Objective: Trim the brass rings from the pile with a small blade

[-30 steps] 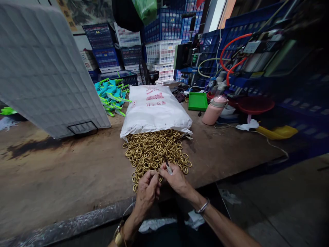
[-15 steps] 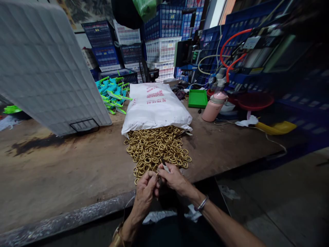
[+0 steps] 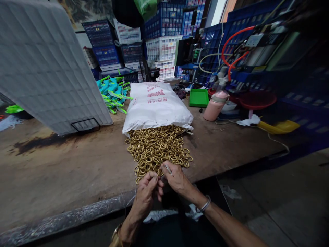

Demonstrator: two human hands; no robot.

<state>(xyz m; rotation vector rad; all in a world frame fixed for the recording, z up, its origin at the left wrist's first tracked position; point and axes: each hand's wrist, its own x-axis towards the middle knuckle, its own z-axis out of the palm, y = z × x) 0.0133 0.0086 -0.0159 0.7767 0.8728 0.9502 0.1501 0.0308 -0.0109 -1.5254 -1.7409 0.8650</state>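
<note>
A heap of brass-coloured rings [image 3: 156, 145] spills from the open mouth of a white sack [image 3: 156, 104] onto the worn wooden bench [image 3: 64, 171]. My left hand [image 3: 145, 195] is closed in a pinch at the near edge of the heap; what its fingertips hold is too small to make out. Close beside it, touching fingertip to fingertip, my right hand [image 3: 176, 178] is closed on a thin pale tool [image 3: 167, 168] that sticks up between thumb and forefinger. A metal bracelet [image 3: 205, 206] sits on my right wrist.
A tilted grey panel [image 3: 43, 65] stands at the left. Turquoise and green plastic parts [image 3: 113, 92] lie behind it. A green tray [image 3: 198, 97], pink bottle [image 3: 214, 106], red bowl [image 3: 257, 99] and yellow scoop [image 3: 279, 127] sit at the right. Stacked crates [image 3: 161, 51] fill the back.
Both hands stay together at the near edge of the ring heap, with only small finger shifts. The view has drifted slightly.
</note>
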